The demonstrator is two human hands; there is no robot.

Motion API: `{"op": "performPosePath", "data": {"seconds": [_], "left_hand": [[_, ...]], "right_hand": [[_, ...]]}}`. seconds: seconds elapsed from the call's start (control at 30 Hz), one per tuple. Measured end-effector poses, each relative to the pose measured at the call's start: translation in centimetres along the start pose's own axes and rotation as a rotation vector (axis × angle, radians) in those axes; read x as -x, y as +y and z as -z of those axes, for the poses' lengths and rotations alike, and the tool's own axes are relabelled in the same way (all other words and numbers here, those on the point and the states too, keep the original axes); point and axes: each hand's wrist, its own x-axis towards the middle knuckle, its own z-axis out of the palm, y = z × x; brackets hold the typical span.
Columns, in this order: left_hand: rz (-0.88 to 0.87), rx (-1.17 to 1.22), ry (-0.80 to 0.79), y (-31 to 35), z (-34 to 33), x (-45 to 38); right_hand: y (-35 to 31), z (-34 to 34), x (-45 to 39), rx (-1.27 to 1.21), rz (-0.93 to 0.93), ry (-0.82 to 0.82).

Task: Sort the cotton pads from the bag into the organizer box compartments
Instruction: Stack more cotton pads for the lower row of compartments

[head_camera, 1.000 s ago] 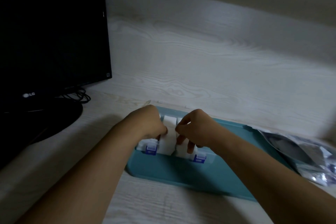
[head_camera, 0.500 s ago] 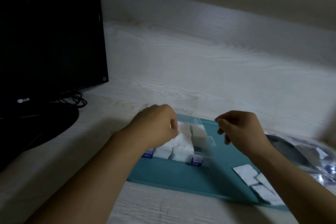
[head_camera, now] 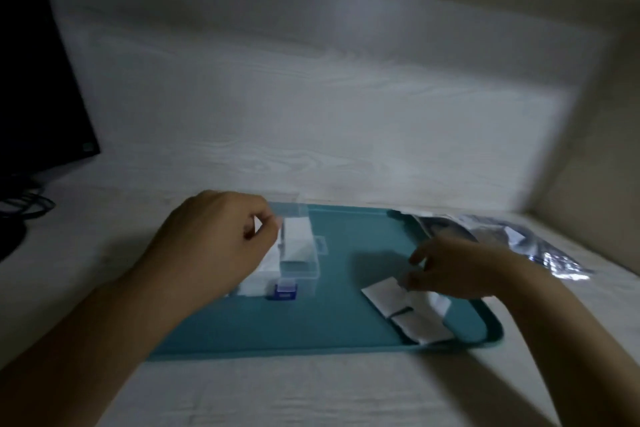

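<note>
1. While the left hand (head_camera: 221, 246) was held over the clear organizer box (head_camera: 298, 263), its fingers were curled with thumb and forefinger meeting; whether anything was pinched between them could not be told.
2. The box was set on the left part of a teal tray (head_camera: 332, 326), its long axis running away from the person, white cotton pads (head_camera: 296, 243) stacked inside and a blue latch (head_camera: 284, 290) at its near end.
3. Loose pads (head_camera: 405, 308) were laid on the tray's right part, in a row slanting toward its near right corner.
4. The right hand (head_camera: 453, 270) was lowered onto them, fingertips pinching the farthest pad's edge.
5. The crumpled bag (head_camera: 540, 246) was seen beyond that hand, blurred, at the tray's far right.
6. The box's left side was hidden by the left hand, and a dark monitor (head_camera: 38, 80) was cut off at the left edge.
</note>
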Motion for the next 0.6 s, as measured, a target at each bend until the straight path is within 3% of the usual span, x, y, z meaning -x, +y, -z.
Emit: {"op": "performPosePath", "data": {"seconds": [0.13, 0.37, 0.5, 0.6], "left_hand": [[-0.149, 0.028, -0.003, 1.9, -2.8, 1.6], [-0.317, 0.059, -0.123, 3.3, -5.2, 3.7], [-0.323, 0.075, -0.169, 3.2, -5.8, 4.2], [-0.323, 0.084, -0.208, 3.1, -6.2, 4.4]], "right_hand": [[0.2, -0.5, 0.0, -0.043, 0.026, -0.103], [0.5, -0.9, -0.6, -0.170, 0.127, 0.036], [0.9, 0.1, -0.1, -0.503, 0.176, 0.180], [-0.5, -0.6, 0.0, -0.627, 0.187, 0.140]]}}
